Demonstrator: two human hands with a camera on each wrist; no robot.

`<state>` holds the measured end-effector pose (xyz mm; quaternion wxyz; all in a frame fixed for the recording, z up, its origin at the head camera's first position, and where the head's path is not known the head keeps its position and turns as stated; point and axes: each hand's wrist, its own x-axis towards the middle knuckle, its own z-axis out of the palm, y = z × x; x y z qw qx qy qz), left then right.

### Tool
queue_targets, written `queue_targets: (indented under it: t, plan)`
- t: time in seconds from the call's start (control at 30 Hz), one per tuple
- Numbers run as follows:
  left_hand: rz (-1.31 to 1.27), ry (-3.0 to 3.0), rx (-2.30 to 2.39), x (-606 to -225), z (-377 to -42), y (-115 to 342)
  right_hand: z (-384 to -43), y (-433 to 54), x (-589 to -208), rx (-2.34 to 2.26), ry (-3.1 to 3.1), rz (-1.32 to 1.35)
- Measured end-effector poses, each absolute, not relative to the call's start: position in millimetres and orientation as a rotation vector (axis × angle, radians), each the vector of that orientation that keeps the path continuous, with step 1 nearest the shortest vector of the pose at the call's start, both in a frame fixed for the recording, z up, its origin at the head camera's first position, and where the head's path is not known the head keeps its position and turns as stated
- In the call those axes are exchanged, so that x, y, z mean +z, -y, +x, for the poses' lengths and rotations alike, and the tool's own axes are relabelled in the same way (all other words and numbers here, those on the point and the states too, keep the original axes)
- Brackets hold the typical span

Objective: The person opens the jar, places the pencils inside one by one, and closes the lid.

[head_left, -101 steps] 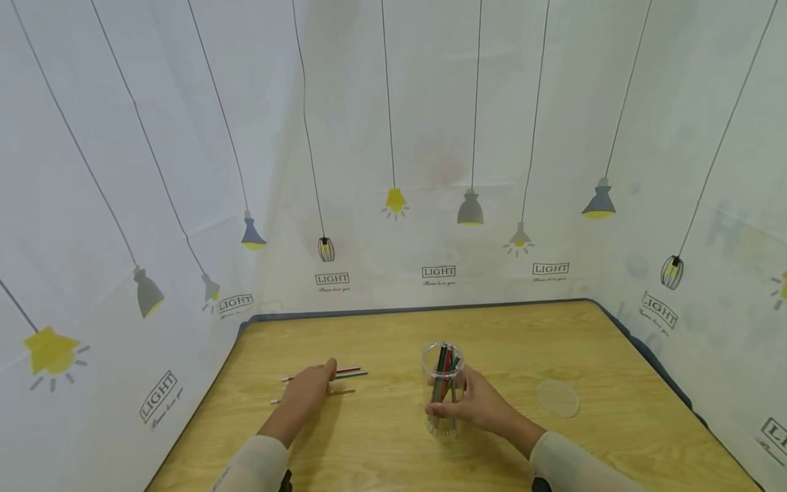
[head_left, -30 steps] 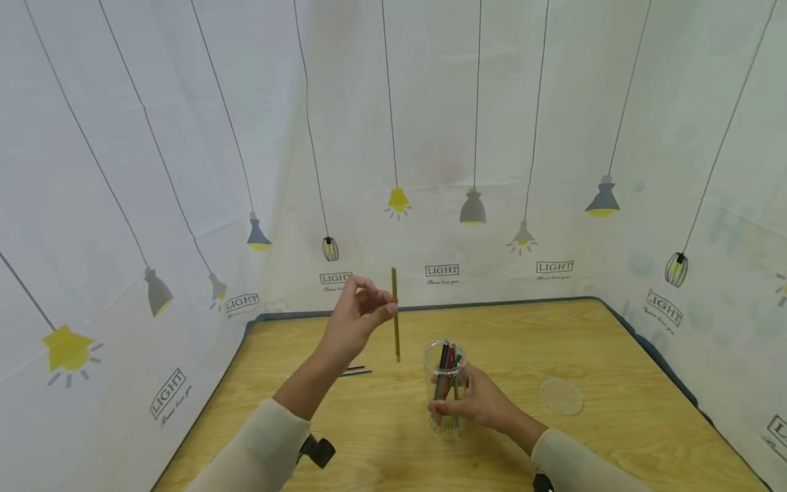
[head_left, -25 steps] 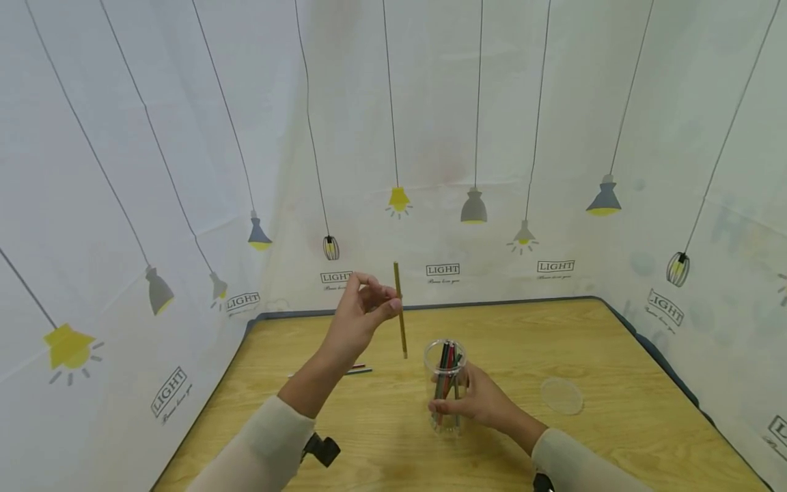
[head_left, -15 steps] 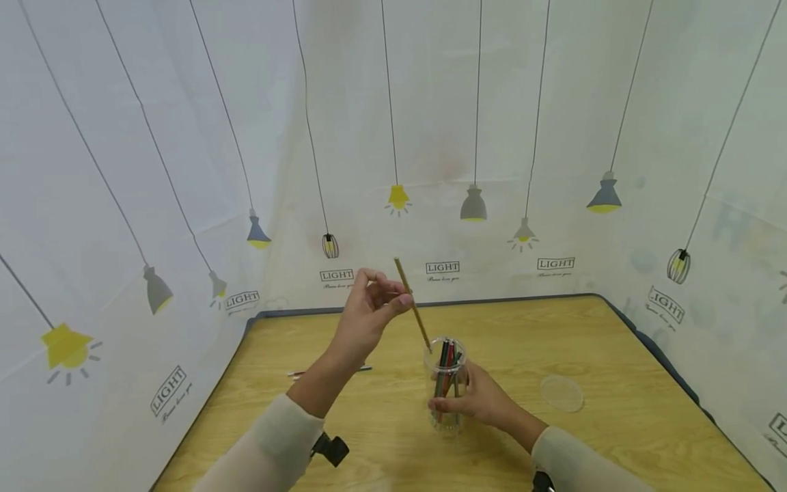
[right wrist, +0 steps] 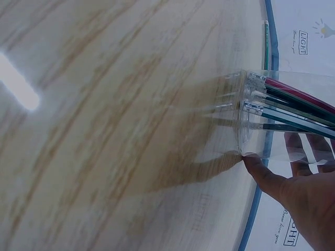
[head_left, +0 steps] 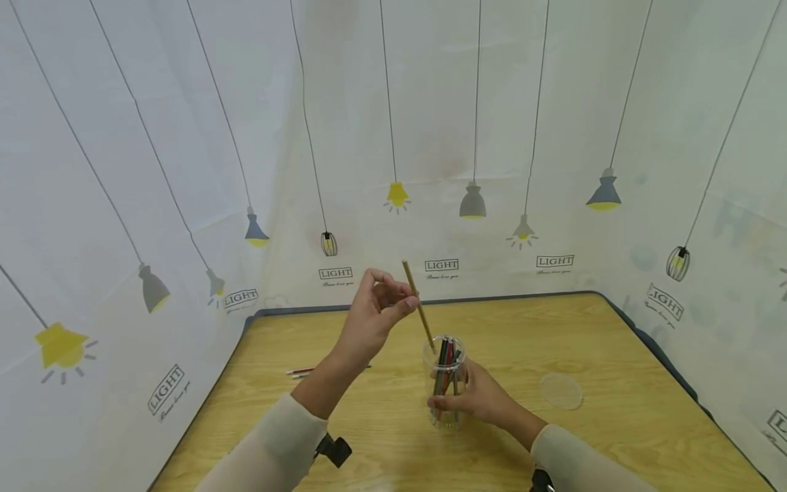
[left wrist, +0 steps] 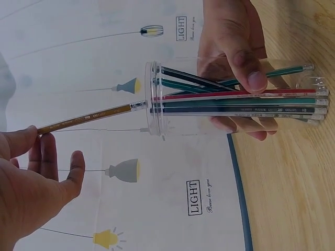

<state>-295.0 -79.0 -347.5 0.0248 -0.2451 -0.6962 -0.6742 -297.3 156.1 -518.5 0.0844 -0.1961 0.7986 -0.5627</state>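
Between thumb and fingertips my left hand (head_left: 371, 318) pinches a gold-brown pencil (left wrist: 89, 118), tilted, with its eraser end down at the mouth of a clear plastic jar (head_left: 445, 418). My right hand (head_left: 482, 396) grips the jar from the right side, thumb across its front. Several pencils stand inside, among them a red pencil (left wrist: 209, 96) and dark and green ones, their eraser ends toward the bottom. In the right wrist view the right hand (right wrist: 293, 188) wraps the jar's lower part close over the table.
A round clear lid (head_left: 561, 391) lies on the wooden table (head_left: 504, 451) to the right of the jar. A few loose pencils (head_left: 299, 373) lie at the left, partly behind the left forearm. A white curtain with printed lamps (head_left: 369, 123) surrounds the table's far edges.
My left hand has picked the gold-brown pencil up from the table, turned it upright and carried it right to the jar's mouth. My right hand has stayed on the jar.
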Motion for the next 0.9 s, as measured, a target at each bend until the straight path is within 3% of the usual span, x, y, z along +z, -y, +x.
queue_targets:
  t: [0.9]
  plan:
    - [-0.784, 2.253, -1.974, -349.4, -291.4, 82.4, -296.2, -155.9, -517.7, -1.690, -2.389, -0.571]
